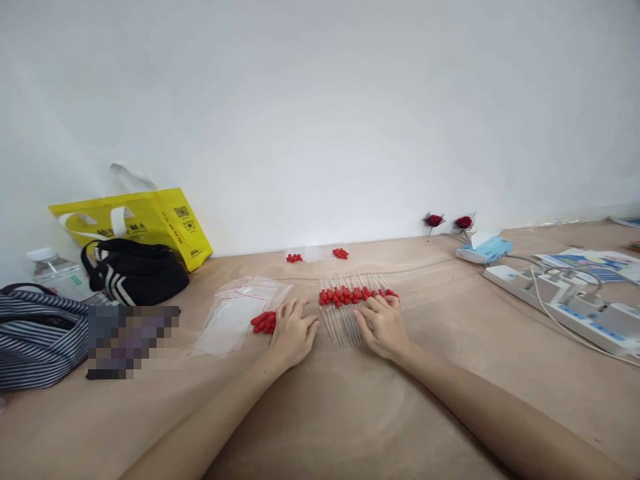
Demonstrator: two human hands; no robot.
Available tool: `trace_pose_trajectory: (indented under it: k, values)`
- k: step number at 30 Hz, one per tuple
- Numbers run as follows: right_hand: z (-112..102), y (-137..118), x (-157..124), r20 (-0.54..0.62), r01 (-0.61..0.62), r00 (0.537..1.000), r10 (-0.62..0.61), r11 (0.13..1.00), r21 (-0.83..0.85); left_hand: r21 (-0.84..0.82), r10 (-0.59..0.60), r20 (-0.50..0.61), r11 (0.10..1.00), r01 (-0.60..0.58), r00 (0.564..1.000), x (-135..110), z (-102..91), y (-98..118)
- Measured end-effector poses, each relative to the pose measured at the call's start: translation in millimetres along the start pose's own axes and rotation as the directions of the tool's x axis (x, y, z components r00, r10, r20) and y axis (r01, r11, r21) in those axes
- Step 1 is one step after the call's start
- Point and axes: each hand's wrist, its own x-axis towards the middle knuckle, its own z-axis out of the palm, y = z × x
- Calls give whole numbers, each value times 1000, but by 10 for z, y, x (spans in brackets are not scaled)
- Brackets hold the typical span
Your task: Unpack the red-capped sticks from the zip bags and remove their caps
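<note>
My left hand (294, 331) lies on the table with its fingers spread, partly over a small cluster of red-headed thin sticks (263, 323). What lies under that palm is hidden. My right hand (384, 325) rests with fingers apart on the right end of a row of similar red-headed sticks (345, 296). Their slim pale stems stick out both above and below the red heads. Left of my left hand is a loose stack of clear zip bags (233, 308) with red lines along their edges.
By the wall are two small red clusters (341, 253) on clear bags. A yellow bag (135, 220), black pouch (145, 272) and striped bag (43, 340) stand left. On the right are two dark red roses (464, 223), a blue tissue pack (484, 249) and a power strip (560, 308) with cables.
</note>
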Motion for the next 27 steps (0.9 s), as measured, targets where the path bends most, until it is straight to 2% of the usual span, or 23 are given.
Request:
trace_pose_trajectory:
  k: [2,5,11,14,21,24,27]
  values:
    - [-65,153,-53,-12,-16,1000,16,1000,-3,-3,-77,20,997,77,997,106,-10,1]
    - [-139,306,-110,-19,-53,998,53,999,10,-12,-209,105,977,211,972,334,-7,0]
    - [-189,304,-138,-31,-71,997,73,996,44,-21,-256,238,963,268,937,723,139,-45]
    - [-179,271,-146,-25,-86,996,87,995,49,-23,-265,270,959,281,926,779,185,-77]
    - [-193,268,-161,107,-270,955,275,961,-63,-14,-327,292,938,345,899,829,207,-87]
    - [-220,259,-157,135,-286,944,301,951,-120,-19,-357,280,926,377,891,865,155,-80]
    - [-239,264,-146,148,-295,937,317,944,-148,-32,-376,238,918,395,895,835,23,-52]
